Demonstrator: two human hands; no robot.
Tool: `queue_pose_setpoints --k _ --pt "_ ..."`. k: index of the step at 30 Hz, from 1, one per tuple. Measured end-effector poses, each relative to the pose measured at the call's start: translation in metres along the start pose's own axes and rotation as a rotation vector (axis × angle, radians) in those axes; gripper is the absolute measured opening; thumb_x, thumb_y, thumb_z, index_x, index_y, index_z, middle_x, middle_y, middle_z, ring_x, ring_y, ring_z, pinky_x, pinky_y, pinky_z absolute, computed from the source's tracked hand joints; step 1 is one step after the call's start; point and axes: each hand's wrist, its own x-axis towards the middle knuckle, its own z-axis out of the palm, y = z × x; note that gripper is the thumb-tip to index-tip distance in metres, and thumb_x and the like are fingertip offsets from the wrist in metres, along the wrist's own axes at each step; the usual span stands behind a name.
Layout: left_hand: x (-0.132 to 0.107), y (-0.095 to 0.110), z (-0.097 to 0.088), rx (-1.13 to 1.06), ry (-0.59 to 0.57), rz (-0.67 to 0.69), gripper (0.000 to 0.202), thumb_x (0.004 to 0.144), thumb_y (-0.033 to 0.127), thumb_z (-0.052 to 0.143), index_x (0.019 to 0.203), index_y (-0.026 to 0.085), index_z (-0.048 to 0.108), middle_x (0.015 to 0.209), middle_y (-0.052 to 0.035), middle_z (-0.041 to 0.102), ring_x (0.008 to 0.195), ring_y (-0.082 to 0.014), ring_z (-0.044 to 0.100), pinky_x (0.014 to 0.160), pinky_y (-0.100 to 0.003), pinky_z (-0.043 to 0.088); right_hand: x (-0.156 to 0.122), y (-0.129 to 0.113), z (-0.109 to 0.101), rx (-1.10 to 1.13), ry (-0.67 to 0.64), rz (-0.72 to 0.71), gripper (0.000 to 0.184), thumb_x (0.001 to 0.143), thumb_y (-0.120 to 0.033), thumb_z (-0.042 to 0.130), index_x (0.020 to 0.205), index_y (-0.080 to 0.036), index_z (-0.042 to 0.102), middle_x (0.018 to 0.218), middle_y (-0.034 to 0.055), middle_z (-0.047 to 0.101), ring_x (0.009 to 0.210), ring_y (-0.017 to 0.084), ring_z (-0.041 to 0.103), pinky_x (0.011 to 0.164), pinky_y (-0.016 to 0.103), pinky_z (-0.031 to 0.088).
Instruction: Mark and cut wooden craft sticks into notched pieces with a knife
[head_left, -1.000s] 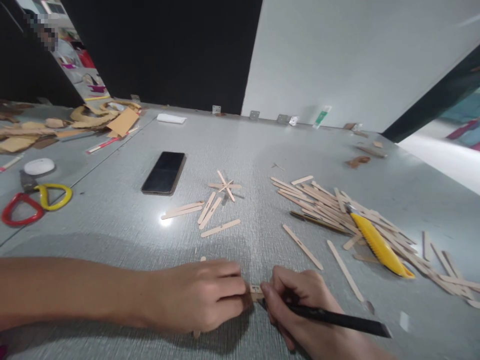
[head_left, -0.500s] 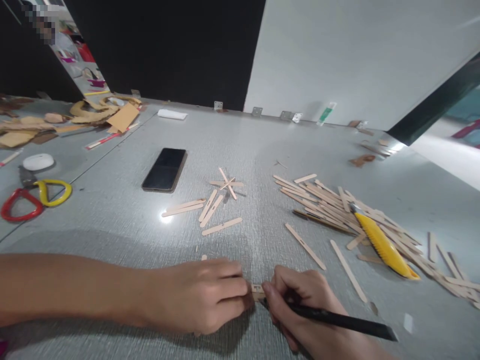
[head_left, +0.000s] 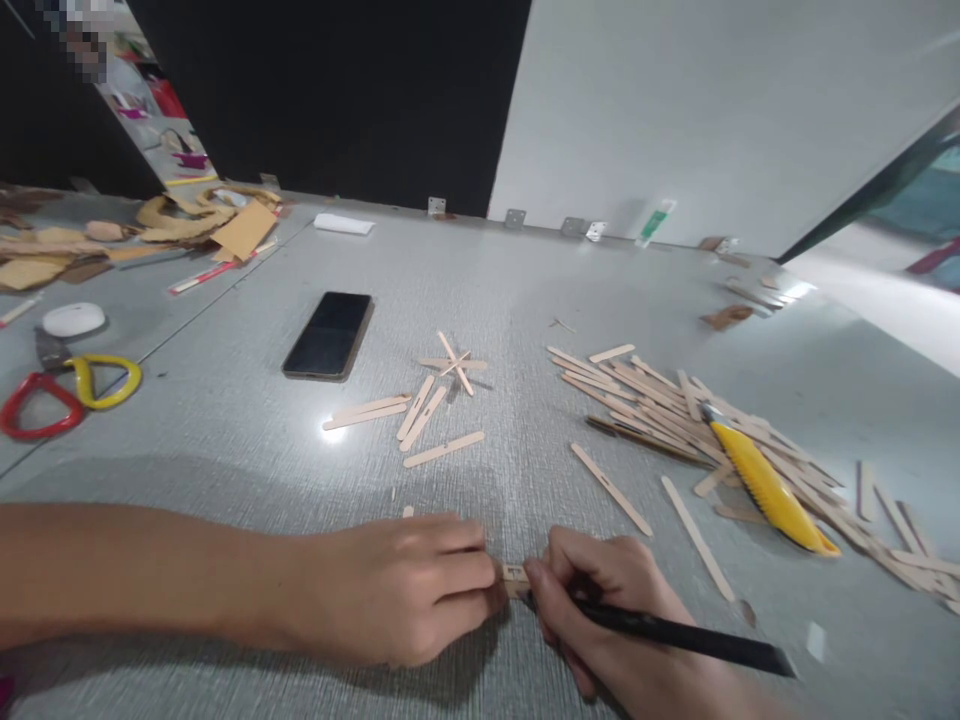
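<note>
My left hand [head_left: 397, 590] lies across the table with its fingers bent and pressed down on small wooden craft sticks [head_left: 514, 572]. Only short ends of these sticks show between my two hands, one with a small cut-out. In a pen grip, my right hand [head_left: 600, 600] is closed around a slim black pen-shaped tool [head_left: 682, 636]. Its tip is down at the sticks, close to my left fingertips. Whether it is a pen or a blade I cannot tell. Ahead of my hands are several loose notched sticks [head_left: 444, 449] and a star of crossed sticks [head_left: 455, 363].
A large pile of craft sticks [head_left: 660, 405] spreads on the right, with a yellow utility knife [head_left: 769, 485] on top. A phone [head_left: 328, 336] lies left of the star. Scissors [head_left: 67, 390], a white mouse-like object [head_left: 73, 319] and cardboard scraps [head_left: 187, 225] are farther left.
The view has shifted very slightly. Both hands keep nearly the same place, and the black tool's tip stays at the sticks.
</note>
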Motion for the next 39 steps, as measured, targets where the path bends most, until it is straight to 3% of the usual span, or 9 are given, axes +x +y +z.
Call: queue_pose_setpoints --k 39 --pt "0.0005 0.0007 0.0019 0.022 0.026 0.008 0.031 0.103 0.004 0.048 0.095 0.003 0.077 0.086 -0.0115 0.072 0.08 -0.0214 0.063 0.072 -0.032 0.059 -0.0003 -0.0009 0.0013 -0.057 -0.012 -0.047 0.046 0.105 -0.039 0.051 0.062 -0.025 0.039 0.048 -0.0066 0.045 0.041 0.009 0.043 0.042 0.023 0.031"
